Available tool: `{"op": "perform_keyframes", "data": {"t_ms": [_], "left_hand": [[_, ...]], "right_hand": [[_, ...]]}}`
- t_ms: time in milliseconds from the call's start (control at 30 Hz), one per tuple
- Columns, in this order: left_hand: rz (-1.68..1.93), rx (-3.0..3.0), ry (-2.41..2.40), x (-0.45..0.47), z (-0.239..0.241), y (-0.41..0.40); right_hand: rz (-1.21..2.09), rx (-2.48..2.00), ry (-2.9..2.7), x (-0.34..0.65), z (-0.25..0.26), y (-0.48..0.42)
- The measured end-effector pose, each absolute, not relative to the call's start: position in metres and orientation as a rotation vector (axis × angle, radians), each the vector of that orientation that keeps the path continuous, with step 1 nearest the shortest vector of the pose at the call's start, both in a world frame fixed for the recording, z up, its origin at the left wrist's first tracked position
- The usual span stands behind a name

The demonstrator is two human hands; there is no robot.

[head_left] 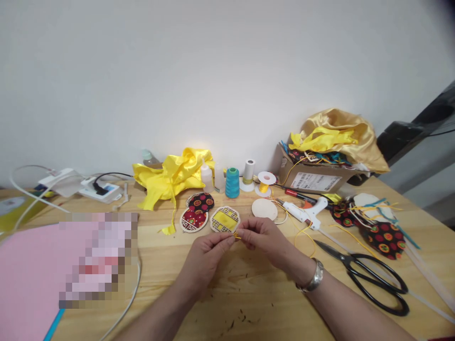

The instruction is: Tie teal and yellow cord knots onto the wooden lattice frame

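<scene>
My left hand (215, 251) and my right hand (262, 237) meet at the middle of the table, fingertips pinched on a thin yellow cord (237, 236). Only a short bit of the cord shows between them; the rest is hidden by my fingers. Just beyond lies a round wooden lattice piece (225, 219) with yellow fabric in it. Left of that is a gourd-shaped piece (195, 215) with dark and red patterned fabric. A plain wooden disc (264, 208) rests behind my right hand.
Large black scissors (359, 270) and a white glue gun (305, 210) lie to the right. Behind stand a blue thread cone (232, 182), a yellow cord spool (265, 183) and a cardboard box (313, 177) of fabric. Yellow satin (170, 177) and a pink sheet (31, 279) are left.
</scene>
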State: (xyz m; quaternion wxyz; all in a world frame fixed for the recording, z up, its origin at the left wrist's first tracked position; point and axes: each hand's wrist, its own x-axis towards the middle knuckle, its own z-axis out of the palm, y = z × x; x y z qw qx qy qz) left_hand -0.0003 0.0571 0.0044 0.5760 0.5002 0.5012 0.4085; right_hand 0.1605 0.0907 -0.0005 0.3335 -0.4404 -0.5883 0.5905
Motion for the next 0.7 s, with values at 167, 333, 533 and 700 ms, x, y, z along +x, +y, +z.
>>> {"op": "perform_keyframes", "data": {"t_ms": [167, 333, 533, 700], "left_hand": [[0.982, 1.118, 1.252, 0.002, 0.005, 0.056], [0.994, 0.998, 1.199, 0.002, 0.0, 0.056], [1.042, 0.841, 1.148, -0.001, -0.009, 0.06], [1.056, 0.784, 1.11, -0.002, -0.015, 0.061]], "right_hand": [[1.597, -1.135, -1.5, 0.16, -0.004, 0.089], [1.585, -1.128, -1.488, 0.159, -0.004, 0.089], [1.433, -1.132, -1.435, 0.158, -0.001, 0.091], [1.312, -1.092, -1.493, 0.156, -0.006, 0.092]]}}
